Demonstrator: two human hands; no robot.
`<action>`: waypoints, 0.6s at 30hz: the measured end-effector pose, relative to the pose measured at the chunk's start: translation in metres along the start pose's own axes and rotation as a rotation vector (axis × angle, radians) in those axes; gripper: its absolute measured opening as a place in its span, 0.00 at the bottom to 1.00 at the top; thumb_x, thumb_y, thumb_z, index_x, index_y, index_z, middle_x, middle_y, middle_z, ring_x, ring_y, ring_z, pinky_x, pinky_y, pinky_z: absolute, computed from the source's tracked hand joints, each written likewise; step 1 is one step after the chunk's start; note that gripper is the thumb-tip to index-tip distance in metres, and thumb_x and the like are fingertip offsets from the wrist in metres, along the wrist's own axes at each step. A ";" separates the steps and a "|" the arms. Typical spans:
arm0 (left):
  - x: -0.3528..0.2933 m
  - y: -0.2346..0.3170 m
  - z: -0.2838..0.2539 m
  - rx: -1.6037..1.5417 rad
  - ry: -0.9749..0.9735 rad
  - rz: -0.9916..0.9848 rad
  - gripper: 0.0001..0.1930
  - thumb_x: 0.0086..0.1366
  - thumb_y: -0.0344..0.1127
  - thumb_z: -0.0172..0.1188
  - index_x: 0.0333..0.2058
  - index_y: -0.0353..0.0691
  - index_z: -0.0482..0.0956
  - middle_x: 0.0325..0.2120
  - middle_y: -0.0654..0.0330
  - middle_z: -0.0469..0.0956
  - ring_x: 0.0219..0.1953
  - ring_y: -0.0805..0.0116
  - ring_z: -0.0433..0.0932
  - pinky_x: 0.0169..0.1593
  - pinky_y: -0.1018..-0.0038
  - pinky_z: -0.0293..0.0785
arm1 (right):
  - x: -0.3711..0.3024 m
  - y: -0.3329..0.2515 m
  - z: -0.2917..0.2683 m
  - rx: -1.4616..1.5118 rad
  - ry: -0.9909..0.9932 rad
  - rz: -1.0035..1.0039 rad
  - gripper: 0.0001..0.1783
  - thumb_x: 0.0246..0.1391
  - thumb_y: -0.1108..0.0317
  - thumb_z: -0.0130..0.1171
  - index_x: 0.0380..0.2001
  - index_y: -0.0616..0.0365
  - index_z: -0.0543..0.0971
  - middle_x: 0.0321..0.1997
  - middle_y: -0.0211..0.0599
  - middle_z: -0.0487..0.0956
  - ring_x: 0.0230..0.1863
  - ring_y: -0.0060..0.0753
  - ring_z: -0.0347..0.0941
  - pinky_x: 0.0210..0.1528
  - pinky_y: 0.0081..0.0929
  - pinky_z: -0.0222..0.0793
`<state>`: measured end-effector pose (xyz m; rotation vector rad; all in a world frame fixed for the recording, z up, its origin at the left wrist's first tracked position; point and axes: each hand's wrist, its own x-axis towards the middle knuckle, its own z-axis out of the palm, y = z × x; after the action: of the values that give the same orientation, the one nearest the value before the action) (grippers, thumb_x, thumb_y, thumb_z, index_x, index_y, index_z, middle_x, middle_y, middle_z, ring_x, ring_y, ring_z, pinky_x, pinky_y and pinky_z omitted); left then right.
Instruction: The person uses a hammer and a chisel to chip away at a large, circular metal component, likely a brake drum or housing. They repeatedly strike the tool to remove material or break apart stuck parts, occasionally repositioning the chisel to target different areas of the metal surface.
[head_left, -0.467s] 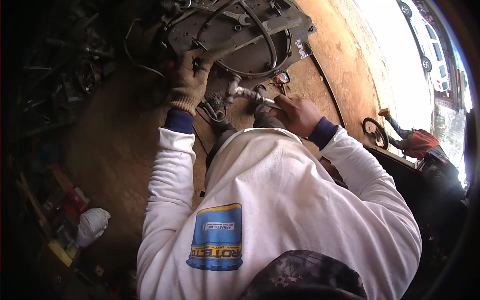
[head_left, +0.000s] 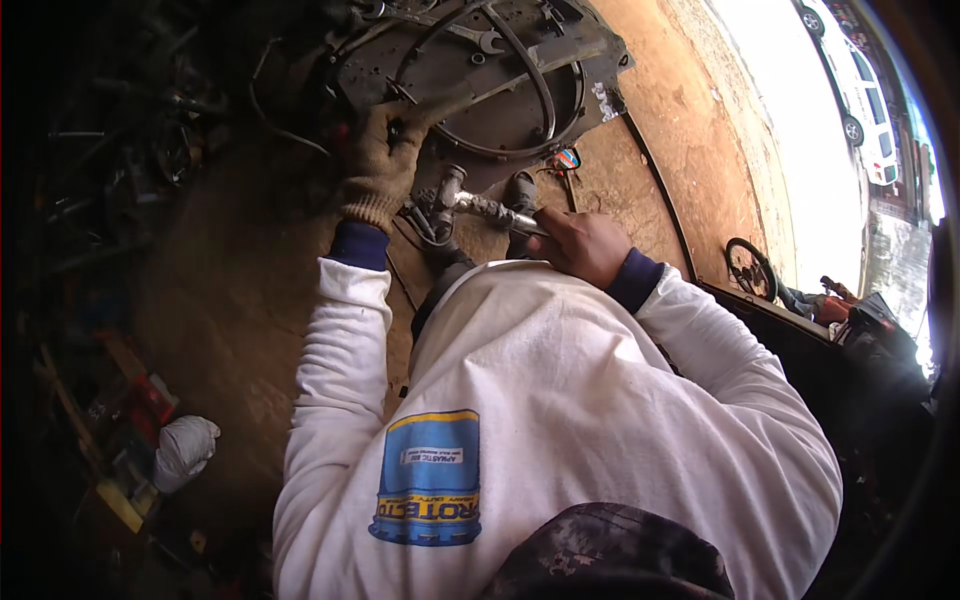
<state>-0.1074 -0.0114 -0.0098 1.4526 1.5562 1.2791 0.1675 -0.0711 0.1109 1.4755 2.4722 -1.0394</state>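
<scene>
My bare right hand is wrapped tight around the handle of a metal ratchet, whose head sits just left of my fist. My gloved left hand presses down, fingers curled, on the dark machine plate beside it.

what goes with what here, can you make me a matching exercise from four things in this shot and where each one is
Things:
1. left hand
2. right hand
3. white bundle
4. open-end wrench

Places:
A. on the dirt floor, lower left
B. gloved, resting on the dark metal plate
C. lying on top of the plate, near the hose loop
D. bare, gripping the metal tool

Pairs: 1-B, 2-D, 3-A, 4-C
</scene>
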 end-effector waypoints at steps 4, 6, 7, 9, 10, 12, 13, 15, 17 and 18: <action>0.002 0.017 -0.002 0.104 0.003 -0.007 0.17 0.64 0.46 0.64 0.43 0.40 0.76 0.37 0.53 0.80 0.40 0.58 0.79 0.45 0.65 0.74 | 0.006 0.014 0.009 0.103 0.013 0.071 0.19 0.62 0.52 0.54 0.30 0.59 0.70 0.24 0.53 0.76 0.30 0.61 0.75 0.31 0.51 0.67; 0.002 0.016 -0.002 0.138 0.012 0.018 0.17 0.64 0.46 0.64 0.42 0.40 0.76 0.37 0.53 0.80 0.40 0.58 0.79 0.45 0.64 0.74 | 0.005 0.012 0.008 0.125 0.002 0.062 0.20 0.62 0.52 0.53 0.30 0.60 0.70 0.24 0.54 0.75 0.30 0.62 0.74 0.32 0.51 0.66; 0.003 0.015 -0.003 0.156 0.022 0.040 0.17 0.64 0.46 0.64 0.42 0.40 0.76 0.37 0.53 0.80 0.40 0.57 0.79 0.45 0.65 0.74 | 0.004 0.009 0.007 0.135 0.010 0.052 0.20 0.63 0.52 0.53 0.30 0.60 0.70 0.24 0.54 0.75 0.30 0.62 0.74 0.32 0.51 0.66; 0.001 0.011 -0.004 0.189 0.033 0.081 0.17 0.63 0.45 0.64 0.43 0.40 0.77 0.37 0.54 0.80 0.40 0.57 0.79 0.46 0.65 0.74 | 0.001 0.005 0.006 0.159 0.023 0.039 0.20 0.64 0.52 0.52 0.31 0.60 0.70 0.24 0.55 0.75 0.30 0.63 0.74 0.32 0.51 0.66; 0.000 0.010 -0.003 0.165 0.035 0.065 0.17 0.63 0.46 0.64 0.43 0.40 0.77 0.37 0.54 0.80 0.40 0.57 0.79 0.46 0.65 0.74 | 0.001 0.007 0.008 0.190 0.037 0.049 0.21 0.64 0.51 0.51 0.31 0.61 0.70 0.25 0.56 0.76 0.30 0.63 0.74 0.33 0.51 0.66; 0.000 0.012 -0.002 0.121 0.034 0.037 0.17 0.63 0.46 0.64 0.43 0.40 0.77 0.37 0.54 0.80 0.40 0.57 0.79 0.47 0.65 0.73 | 0.002 0.016 0.014 0.258 0.072 0.068 0.22 0.64 0.50 0.50 0.32 0.61 0.71 0.25 0.56 0.76 0.31 0.63 0.74 0.33 0.51 0.66; 0.000 0.014 -0.003 0.125 0.039 0.058 0.17 0.64 0.46 0.64 0.43 0.40 0.77 0.37 0.54 0.80 0.40 0.57 0.79 0.47 0.65 0.73 | 0.006 0.020 0.018 0.259 0.063 0.100 0.22 0.65 0.50 0.49 0.33 0.61 0.71 0.25 0.56 0.76 0.31 0.63 0.74 0.34 0.51 0.66; 0.002 0.022 -0.004 0.125 0.044 0.107 0.17 0.64 0.47 0.63 0.42 0.40 0.77 0.37 0.54 0.80 0.40 0.57 0.79 0.47 0.65 0.74 | 0.014 0.027 0.022 0.259 0.056 0.169 0.23 0.66 0.49 0.47 0.33 0.61 0.71 0.25 0.56 0.76 0.32 0.63 0.74 0.35 0.51 0.66; 0.001 0.020 -0.004 0.146 0.033 0.087 0.17 0.64 0.48 0.63 0.43 0.40 0.78 0.38 0.54 0.80 0.41 0.58 0.79 0.47 0.65 0.74 | 0.008 0.029 0.020 0.281 0.060 0.130 0.26 0.66 0.45 0.45 0.34 0.62 0.71 0.25 0.56 0.75 0.32 0.62 0.73 0.35 0.50 0.65; 0.000 0.018 -0.004 0.156 0.026 0.076 0.18 0.64 0.48 0.63 0.43 0.40 0.78 0.38 0.54 0.80 0.41 0.59 0.79 0.47 0.65 0.74 | 0.003 0.028 0.016 0.290 0.056 0.105 0.26 0.66 0.45 0.45 0.34 0.62 0.71 0.26 0.56 0.75 0.32 0.62 0.73 0.35 0.50 0.65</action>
<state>-0.1044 -0.0141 0.0082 1.6119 1.6631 1.2481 0.1841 -0.0692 0.0835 1.7132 2.3256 -1.4004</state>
